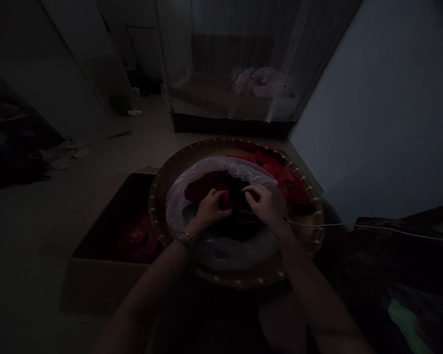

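My left hand (212,209) is closed on a small red piece (226,199), with thumb and fingers bent around it; its exact kind is too dark to tell. My right hand (264,204) is pinched just to the right of it, and whatever lies between its fingertips is too small to name. Both hands hover over the mouth of a whitish plastic bag (239,255), which has dark red material (205,187) inside. Under the bag is a round woven bamboo tray (154,196). Red flat pieces (291,184) are heaped along the tray's right side.
An open cardboard box (103,282) with red items in it stands at the left. A white cord (343,224) runs from the tray to the right edge. Behind is a bed with a sheer net (221,59); a pale wall (384,123) rises at right. The room is dim.
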### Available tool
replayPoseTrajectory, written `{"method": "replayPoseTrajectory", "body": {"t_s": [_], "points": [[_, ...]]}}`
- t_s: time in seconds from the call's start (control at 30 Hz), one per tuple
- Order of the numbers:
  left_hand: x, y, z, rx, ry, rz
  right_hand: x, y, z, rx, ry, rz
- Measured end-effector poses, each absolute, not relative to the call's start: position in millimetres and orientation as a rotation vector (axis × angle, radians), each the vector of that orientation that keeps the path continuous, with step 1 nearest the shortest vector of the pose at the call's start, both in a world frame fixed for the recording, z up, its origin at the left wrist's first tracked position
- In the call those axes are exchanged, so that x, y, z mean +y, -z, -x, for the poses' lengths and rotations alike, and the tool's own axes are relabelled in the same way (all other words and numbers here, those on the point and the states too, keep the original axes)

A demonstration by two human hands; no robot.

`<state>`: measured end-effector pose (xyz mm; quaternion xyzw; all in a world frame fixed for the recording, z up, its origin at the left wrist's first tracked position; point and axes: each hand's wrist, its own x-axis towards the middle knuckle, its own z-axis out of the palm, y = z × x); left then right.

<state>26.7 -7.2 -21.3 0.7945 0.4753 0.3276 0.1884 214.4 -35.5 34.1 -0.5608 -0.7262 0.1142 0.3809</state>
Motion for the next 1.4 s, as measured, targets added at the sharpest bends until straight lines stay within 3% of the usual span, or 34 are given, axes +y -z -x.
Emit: {"method": "replayPoseTrajectory", "body": {"t_s": [0.17,0.37,0.5,0.77,1.03,1.4], "points": [[0,23,-26,1.501,-1.201,-2.075,-34,-13,-203,-2.326,-0.52,1.498],[0,22,-28,1.495,-1.274,-2.033,-45,8,-168,-2.661,-0.23,1.639],[-1,21,-28,1.511,-1.277,-2.016,-42,9,-169,-2.623,-0.256,1.694],[-1,21,-27,1.507,-1.241,-2.022,-29,6,-196,-2.252,-0.627,1.604],[-2,20,-28,1.503,-1.213,-2.056,-38,15,-174,-2.626,-0.403,1.666],[-1,23,-28,1.481,-1.246,-2.053,-39,16,-171,-2.544,-0.485,1.731]]}}
